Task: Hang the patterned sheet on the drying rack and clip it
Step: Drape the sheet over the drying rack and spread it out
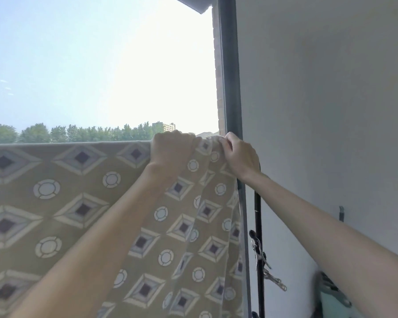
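The patterned sheet (62,198), tan with diamonds and circles, hangs over a horizontal bar that the cloth hides. Its top fold runs level from the left edge to the window frame. My left hand (170,148) is closed over the sheet's top edge near its right end. My right hand (238,154) pinches the bunched right corner of the sheet just beside it, close to the window frame. Metal clips (261,257) hang on a black upright pole (258,216) below my right forearm. No clip shows in either hand.
A dark window frame (231,88) stands right of the sheet, with a white wall (331,111) beyond it. A small hook (341,213) sticks out of the wall. Something teal (333,301) lies at the lower right. Trees and sky show outside.
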Demonstrator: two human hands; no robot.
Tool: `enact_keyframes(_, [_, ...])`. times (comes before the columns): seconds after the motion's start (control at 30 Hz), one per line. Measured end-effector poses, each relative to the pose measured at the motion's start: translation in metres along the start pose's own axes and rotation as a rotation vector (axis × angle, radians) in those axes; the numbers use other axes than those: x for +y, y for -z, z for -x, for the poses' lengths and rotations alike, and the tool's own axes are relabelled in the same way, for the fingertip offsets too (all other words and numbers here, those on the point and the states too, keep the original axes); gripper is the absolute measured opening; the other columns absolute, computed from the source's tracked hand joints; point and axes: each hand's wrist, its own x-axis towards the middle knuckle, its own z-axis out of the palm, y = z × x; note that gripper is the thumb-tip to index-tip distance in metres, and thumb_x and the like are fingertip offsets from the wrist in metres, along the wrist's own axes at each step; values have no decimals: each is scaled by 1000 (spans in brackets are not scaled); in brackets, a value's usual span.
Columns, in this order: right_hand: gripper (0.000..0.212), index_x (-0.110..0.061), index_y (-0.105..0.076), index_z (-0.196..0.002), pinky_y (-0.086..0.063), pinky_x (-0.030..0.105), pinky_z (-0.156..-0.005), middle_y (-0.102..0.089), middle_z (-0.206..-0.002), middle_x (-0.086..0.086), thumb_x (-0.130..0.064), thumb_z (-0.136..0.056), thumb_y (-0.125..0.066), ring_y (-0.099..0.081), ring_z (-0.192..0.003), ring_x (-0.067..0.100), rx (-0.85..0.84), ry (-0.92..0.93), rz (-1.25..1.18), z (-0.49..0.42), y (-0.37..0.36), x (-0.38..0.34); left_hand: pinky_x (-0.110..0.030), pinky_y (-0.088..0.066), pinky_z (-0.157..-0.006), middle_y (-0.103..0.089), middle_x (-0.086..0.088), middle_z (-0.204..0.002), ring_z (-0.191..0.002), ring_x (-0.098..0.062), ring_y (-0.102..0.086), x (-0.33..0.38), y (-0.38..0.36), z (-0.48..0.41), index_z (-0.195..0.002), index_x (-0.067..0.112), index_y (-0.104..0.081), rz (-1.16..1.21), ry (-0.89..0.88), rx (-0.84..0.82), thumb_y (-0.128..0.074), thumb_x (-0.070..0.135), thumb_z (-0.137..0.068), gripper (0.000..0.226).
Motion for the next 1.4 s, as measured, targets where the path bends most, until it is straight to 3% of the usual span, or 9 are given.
enact_keyframes(0.23, [32,-14,-48,-70,-40,28,-58,-50,-64,-2,-31,-97,-47,-46,-61,14,-35,-295,-446,-19,-1,-10,-31,-51,-59,-50,-2,-60,-55,-20,-56,-10,10,1,-62,16,-38,262,36,-77,-30,42,-100,47])
enact_keyframes(0.33, [32,-16,-54,-76,-46,29,-61,-58,-72,0,-40,-96,-49,-53,-68,15,-182,-415,-520,-6,-10,-5,-32,-45,-63,-49,-2,-60,-53,-18,-50,-15,5,-5,-63,13,-43,422,161,-167,-34,41,-99,47])
enact_keyframes(0.43, [27,-17,-59,-82,-50,29,-58,-63,-81,-2,-43,-91,-55,-60,-75,17,-92,-246,-242,-12,-6,-5,-26,-36,-53,-47,-1,-56,-48,-16,-43,-26,-1,-15,-64,9,-47,529,200,-279,-40,37,-99,46])
enact_keyframes(0.53, [15,-18,-61,-86,-34,16,-49,-60,-88,-4,-33,-87,-63,-56,-79,13,18,-61,-109,-20,-1,-13,-24,-28,-45,-42,0,-51,-43,-15,-36,-31,0,-20,-59,11,-42,625,193,-334,-40,42,-97,49])
enact_keyframes(0.83, [24,-1,-71,-91,-55,30,-73,-71,-91,9,-24,-84,-71,-67,-83,21,-270,-220,-163,-51,16,-19,-23,-25,-44,-38,1,-49,-41,-15,-33,-32,2,-13,-56,14,-39,593,148,-266,-39,45,-97,51])
enact_keyframes(0.97, [29,-3,-58,-68,-46,27,-58,-57,-68,8,-14,-95,-56,-53,-56,19,-379,-137,-13,-51,13,-27,-22,-24,-44,-39,1,-49,-41,-14,-34,-33,2,-10,-58,14,-42,572,145,-242,-38,45,-97,50])
enact_keyframes(1.1, [12,2,-57,-97,-52,39,-79,-58,-103,17,-4,-95,-47,-60,-86,30,-182,-31,69,-46,7,-19,-25,-27,-46,-43,0,-54,-45,-16,-38,-32,3,-9,-62,13,-44,536,129,-202,-35,47,-98,50])
enact_keyframes(1.27, [18,-3,-47,-75,-40,27,-59,-52,-91,14,-5,-94,-46,-57,-87,30,-288,-183,130,-45,6,-15,-23,-37,-51,-45,1,-55,-47,-13,-44,-22,-1,-9,-64,12,-46,340,99,-200,-19,53,-97,59])
enact_keyframes(1.4, [17,-3,-53,-110,-45,24,-79,-56,-112,11,-5,-94,-47,-56,-100,23,-153,42,-54,-46,6,-16,-24,-38,-54,-43,0,-52,-46,-13,-43,-17,-2,-12,-60,11,-48,286,119,-263,-13,53,-97,66])
